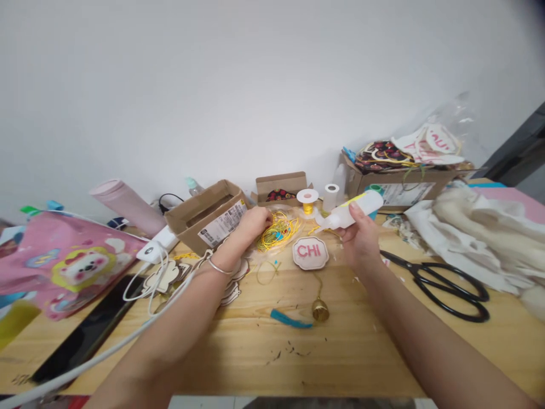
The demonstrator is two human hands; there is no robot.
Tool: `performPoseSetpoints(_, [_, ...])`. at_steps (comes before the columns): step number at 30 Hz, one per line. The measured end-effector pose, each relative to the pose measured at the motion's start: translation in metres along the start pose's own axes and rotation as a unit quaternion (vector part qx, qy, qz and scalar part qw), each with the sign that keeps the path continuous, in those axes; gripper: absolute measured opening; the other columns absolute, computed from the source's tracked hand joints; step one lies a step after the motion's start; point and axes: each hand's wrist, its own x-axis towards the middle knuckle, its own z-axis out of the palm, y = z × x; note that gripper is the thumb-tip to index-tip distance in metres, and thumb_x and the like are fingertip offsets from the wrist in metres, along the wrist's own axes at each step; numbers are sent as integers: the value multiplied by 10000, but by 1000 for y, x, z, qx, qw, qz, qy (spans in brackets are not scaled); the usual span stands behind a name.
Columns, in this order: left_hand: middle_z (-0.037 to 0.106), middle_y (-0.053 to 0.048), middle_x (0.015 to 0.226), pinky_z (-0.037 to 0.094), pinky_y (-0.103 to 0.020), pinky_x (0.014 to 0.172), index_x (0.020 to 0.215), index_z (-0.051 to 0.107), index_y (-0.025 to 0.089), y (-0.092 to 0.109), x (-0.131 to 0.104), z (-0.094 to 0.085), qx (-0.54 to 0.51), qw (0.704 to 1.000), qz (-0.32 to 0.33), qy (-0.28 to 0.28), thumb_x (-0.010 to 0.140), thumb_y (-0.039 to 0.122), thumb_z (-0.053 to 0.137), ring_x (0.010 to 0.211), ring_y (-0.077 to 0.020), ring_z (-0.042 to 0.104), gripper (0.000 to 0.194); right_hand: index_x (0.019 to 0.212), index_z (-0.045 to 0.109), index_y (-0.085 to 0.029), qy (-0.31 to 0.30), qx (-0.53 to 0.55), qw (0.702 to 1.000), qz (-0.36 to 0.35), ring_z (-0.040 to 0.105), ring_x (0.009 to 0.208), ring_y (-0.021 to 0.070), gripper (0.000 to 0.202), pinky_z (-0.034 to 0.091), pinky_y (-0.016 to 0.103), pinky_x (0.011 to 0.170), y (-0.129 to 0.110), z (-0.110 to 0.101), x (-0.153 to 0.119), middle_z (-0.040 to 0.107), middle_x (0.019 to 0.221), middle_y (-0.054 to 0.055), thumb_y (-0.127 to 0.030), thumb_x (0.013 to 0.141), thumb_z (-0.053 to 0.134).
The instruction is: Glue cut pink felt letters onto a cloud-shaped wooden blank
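Observation:
My right hand (361, 234) is wrapped round a white squeeze bottle (355, 209), whose nozzle points left above the table. My left hand (256, 221) reaches to the left edge of a pile of yellow cords (279, 232) on clear plastic; its fingertips are closed, and what they hold is too small to make out. Between the hands lies a scalloped patch (310, 253) with pink letters "CHI". Below the patch a gold bell (320, 309) hangs off a thin cord on the table. A blue strip (291, 319) lies left of the bell.
Black scissors (447, 284) lie at the right, beside white cloth (472, 244). An open cardboard box (208, 216) stands behind my left arm; a filled box (395, 184) stands back right. Thread spools (307, 199) stand at the back. A white cable (106, 352) crosses the left side.

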Motion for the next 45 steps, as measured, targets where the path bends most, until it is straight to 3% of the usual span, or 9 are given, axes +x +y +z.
performPoseSetpoints(11, [673,-97,721,439,-273,657,688,674,149,17,1,-10,12,1000,-5,3,654,135,518,717,-210,613,159,769,567,-169,14,-4,1000,1,601,614,120,360,495,216,476,1,1,-1,631,718,-9,-360,528,755])
performPoseSetpoints(16, [683,-84,736,432,-260,637,735,687,145,12,-10,-24,-13,999,-7,34,679,132,495,697,-195,614,200,721,565,-182,-7,-83,996,-39,612,617,142,357,518,271,533,2,1,-1,649,709,-6,-391,503,756])
performPoseSetpoints(20, [699,-76,778,435,-257,661,769,699,138,6,-24,-32,-97,990,-31,99,721,167,503,711,-186,617,204,746,587,-180,-58,-185,976,-102,624,641,170,362,518,314,585,4,1,-6,668,707,12,-374,495,763])
performPoseSetpoints(23, [700,-50,744,440,-259,633,787,693,149,6,-40,-27,-188,966,-50,172,754,285,531,668,-174,604,214,780,600,-189,-113,-266,948,-137,632,662,183,352,511,326,606,7,-3,-10,680,728,20,-371,523,756])
performPoseSetpoints(25, [697,-48,745,446,-266,625,797,678,153,12,-54,-15,-224,951,-32,212,784,344,509,676,-172,600,255,815,600,-195,-143,-323,922,-158,632,664,183,362,503,326,610,9,-6,-11,679,739,17,-377,540,749])
performPoseSetpoints(29, [690,-32,824,467,-285,702,804,650,190,40,-82,18,-223,954,136,150,820,331,497,761,-162,604,209,795,597,-185,-168,-426,867,-199,613,631,189,371,488,335,586,12,-10,-12,660,704,24,-438,557,727])
performPoseSetpoints(32, [668,-48,998,467,-309,794,806,632,189,63,-96,37,-203,941,229,146,836,278,495,887,-165,594,166,789,593,-179,-176,-468,839,-214,604,615,189,389,482,333,569,12,-9,-13,655,691,31,-480,571,707])
performPoseSetpoints(36, [672,-79,992,491,-320,718,704,613,168,78,-102,46,-134,944,258,156,840,234,488,786,-171,602,196,787,591,-181,-180,-494,819,-228,598,605,179,381,464,306,540,10,-8,-14,657,696,32,-489,586,692])
performPoseSetpoints(45, [681,-80,956,490,-291,703,672,611,154,78,-102,46,-86,935,292,180,835,185,496,763,-155,607,202,778,588,-187,-195,-521,794,-243,585,610,186,384,458,320,552,14,-9,-15,647,685,31,-508,590,682])
